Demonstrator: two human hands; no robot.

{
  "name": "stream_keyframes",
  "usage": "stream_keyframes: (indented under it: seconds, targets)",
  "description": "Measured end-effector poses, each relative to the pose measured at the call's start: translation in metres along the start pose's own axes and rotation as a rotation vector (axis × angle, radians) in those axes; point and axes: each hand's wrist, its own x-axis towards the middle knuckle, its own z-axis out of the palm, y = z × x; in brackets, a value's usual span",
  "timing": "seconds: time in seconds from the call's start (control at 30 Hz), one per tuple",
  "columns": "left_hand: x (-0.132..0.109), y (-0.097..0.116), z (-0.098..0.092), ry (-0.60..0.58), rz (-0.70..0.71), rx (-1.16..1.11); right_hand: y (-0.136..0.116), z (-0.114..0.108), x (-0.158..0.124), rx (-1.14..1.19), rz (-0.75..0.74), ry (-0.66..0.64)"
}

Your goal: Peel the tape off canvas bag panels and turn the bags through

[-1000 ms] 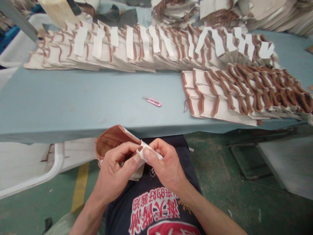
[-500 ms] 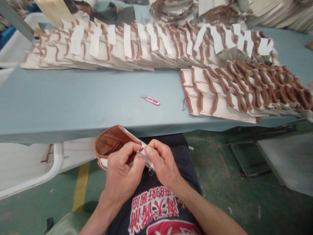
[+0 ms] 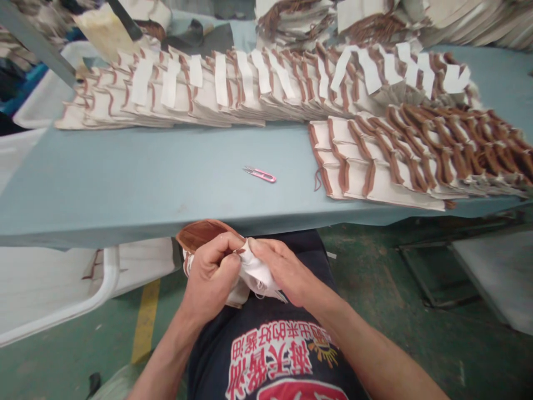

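Over my lap, just below the table's front edge, I hold a white fabric piece with brown lining [image 3: 200, 234]. My left hand [image 3: 213, 275] is closed on its near edge, thumb and fingers pinching the cloth. My right hand [image 3: 287, 271] is closed on a white strip of the same piece [image 3: 257, 272], fingers pressed down onto it. Both hands touch each other at the pinch. The piece's lower part is hidden behind my left hand.
A pale blue table [image 3: 145, 178] spans the view. Pink thread snips [image 3: 260, 174] lie at its middle. Overlapping rows of white and brown fabric pieces [image 3: 233, 83] fill the back, with another row at the right [image 3: 416, 161]. A white bin [image 3: 54, 289] stands at left on the green floor.
The fabric piece has turned so less of its brown inside shows. My right hand has slid down over the white strip, and both hands shifted slightly right.
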Motion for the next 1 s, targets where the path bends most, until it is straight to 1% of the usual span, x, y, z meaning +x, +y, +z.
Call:
stream_keyframes:
  seconds: [0.07, 0.13, 0.23, 0.3, 0.33, 0.37, 0.4, 0.47, 0.5, 0.53, 0.57, 0.63, 0.73, 0.8, 0.83, 0.9, 1.0]
  targets:
    - [0.004, 0.001, -0.009, -0.048, -0.015, -0.039, -0.005, -0.002, -0.009, -0.002, 0.009, -0.039]
    - [0.008, 0.002, -0.019, -0.080, -0.036, -0.069, -0.007, -0.004, -0.024, -0.044, 0.021, -0.057]
    - [0.012, 0.006, -0.030, -0.112, -0.016, -0.075, -0.006, -0.010, -0.050, -0.053, 0.103, -0.120]
    - [0.014, 0.010, -0.035, -0.132, 0.006, -0.044, -0.006, -0.018, -0.064, -0.152, 0.169, -0.147]
    - [0.015, 0.013, -0.037, -0.147, 0.009, -0.023, -0.008, -0.023, -0.068, -0.239, 0.183, -0.127]
    - [0.015, 0.016, -0.037, -0.163, 0.006, -0.001, -0.012, -0.028, -0.071, -0.336, 0.173, -0.075]
    - [0.015, 0.020, -0.037, -0.181, 0.001, 0.017, -0.018, -0.034, -0.072, -0.427, 0.133, 0.005]
    - [0.015, 0.027, -0.035, -0.218, -0.007, 0.030, -0.034, -0.042, -0.070, -0.537, -0.043, 0.211]
    - [0.014, 0.031, -0.034, -0.237, -0.008, 0.027, -0.043, -0.045, -0.066, -0.569, -0.161, 0.280]
    - [0.013, 0.035, -0.033, -0.255, -0.006, 0.023, -0.053, -0.046, -0.062, -0.598, -0.280, 0.302]
    - [0.012, 0.039, -0.031, -0.272, 0.001, 0.023, -0.061, -0.046, -0.056, -0.625, -0.394, 0.279]
    - [0.010, 0.047, -0.030, -0.302, 0.029, 0.035, -0.074, -0.041, -0.041, -0.669, -0.580, 0.155]
    - [0.005, 0.060, -0.031, -0.329, 0.091, 0.083, -0.082, -0.029, -0.018, -0.699, -0.747, -0.091]
    - [0.002, 0.067, -0.034, -0.319, 0.143, 0.122, -0.083, -0.023, -0.005, -0.719, -0.805, -0.216]
    - [0.001, 0.070, -0.036, -0.303, 0.171, 0.143, -0.083, -0.021, 0.000, -0.737, -0.819, -0.252]
    - [-0.001, 0.073, -0.041, -0.282, 0.204, 0.177, -0.083, -0.019, 0.006, -0.792, -0.816, -0.270]
    - [-0.004, 0.069, -0.046, -0.302, 0.188, 0.182, -0.084, -0.018, 0.007, -0.874, -0.777, -0.264]
